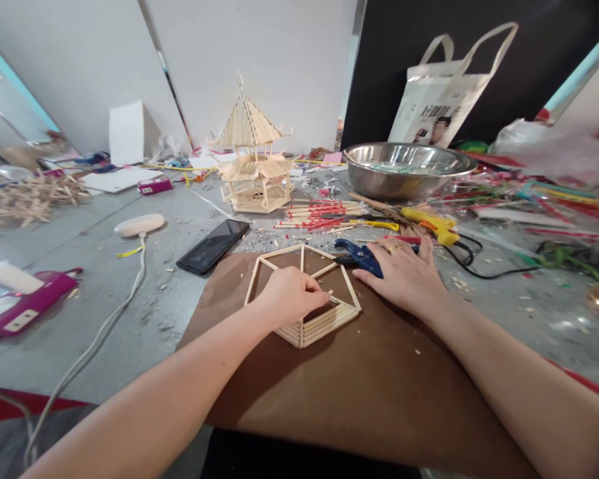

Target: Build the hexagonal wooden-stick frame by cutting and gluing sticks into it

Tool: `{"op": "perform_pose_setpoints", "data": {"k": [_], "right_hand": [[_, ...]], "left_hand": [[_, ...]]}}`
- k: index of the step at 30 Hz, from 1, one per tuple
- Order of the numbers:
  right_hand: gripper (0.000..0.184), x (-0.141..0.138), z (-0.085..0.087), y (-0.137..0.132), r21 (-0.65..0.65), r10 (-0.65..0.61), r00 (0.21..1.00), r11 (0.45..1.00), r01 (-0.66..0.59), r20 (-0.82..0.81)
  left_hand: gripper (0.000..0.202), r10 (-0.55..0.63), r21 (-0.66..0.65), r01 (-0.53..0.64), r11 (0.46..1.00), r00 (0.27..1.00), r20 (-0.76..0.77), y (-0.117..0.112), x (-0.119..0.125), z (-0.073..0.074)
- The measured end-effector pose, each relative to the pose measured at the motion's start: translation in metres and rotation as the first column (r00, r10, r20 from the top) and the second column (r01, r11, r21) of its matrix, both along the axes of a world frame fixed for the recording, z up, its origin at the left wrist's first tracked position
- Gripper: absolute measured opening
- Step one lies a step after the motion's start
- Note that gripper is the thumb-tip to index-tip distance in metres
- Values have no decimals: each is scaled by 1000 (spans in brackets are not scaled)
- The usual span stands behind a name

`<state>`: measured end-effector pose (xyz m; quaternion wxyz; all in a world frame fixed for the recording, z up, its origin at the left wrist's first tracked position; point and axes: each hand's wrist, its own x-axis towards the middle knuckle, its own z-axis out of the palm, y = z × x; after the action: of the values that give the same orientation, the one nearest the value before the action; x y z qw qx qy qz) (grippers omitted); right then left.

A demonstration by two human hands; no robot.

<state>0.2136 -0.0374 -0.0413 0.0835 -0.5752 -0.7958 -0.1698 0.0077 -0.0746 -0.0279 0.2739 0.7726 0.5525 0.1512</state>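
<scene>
Frame [332, 324] of pale sticks, six-sided, lies on the brown sheet [359, 399] over the worktop [94, 266], looking broadest from left to right. One corner points toward the person; near-right sticks run from it, away and rightward. The left hand [292, 293] pinches a small stick [330, 293] over the frame. The right hand [397, 269] covers a blue tool [365, 261]; its grip I cannot tell.

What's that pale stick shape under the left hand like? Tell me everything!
The stick frame lies flat on a brown sheet. Thin, pale, wood-looking sticks make its many-sided outline, with spokes running inward. Rows of sticks line its near edges; the far sections are open. The left hand covers part, so contact is unclear.
</scene>
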Motion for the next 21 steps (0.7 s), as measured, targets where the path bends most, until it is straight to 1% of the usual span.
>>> {"op": "perform_pose_setpoints", "data": {"k": [2, 4, 6, 9, 10, 12, 16, 21], "right_hand": [[42, -3, 4, -5, 16, 97, 994, 995, -97, -53], [31, -7, 8, -10, 10, 221, 967, 975, -221, -127], [24, -11, 12, -14, -13, 356, 911, 930, -366, -209], [20, -17, 14, -19, -47, 511, 800, 834, -550, -313], [19, -18, 14, -19, -60, 536, 774, 808, -586, -337], [19, -20, 13, -20, -97, 552, 749, 778, -621, -365], [18, -22, 11, -19, -161, 554, 735, 745, -647, -391], [19, -22, 8, -18, -187, 575, 713, 710, -678, -402]], "left_hand": [[37, -50, 50, 52, 997, 998, -27, 2, 0, -1], [38, -77, 105, 83, 991, 995, -58, 3, 2, -2], [40, -71, 148, 82, 986, 994, -80, 3, 3, -4], [40, -54, 175, 73, 982, 993, -107, 2, 5, -6], [40, -56, 177, 77, 981, 991, -119, 2, 5, -7], [41, -59, 187, 87, 978, 987, -152, 1, 5, -7], [40, -69, 209, 114, 971, 975, -210, 1, 5, -8], [35, -81, 218, 131, 967, 972, -222, 2, 5, -10]]}}
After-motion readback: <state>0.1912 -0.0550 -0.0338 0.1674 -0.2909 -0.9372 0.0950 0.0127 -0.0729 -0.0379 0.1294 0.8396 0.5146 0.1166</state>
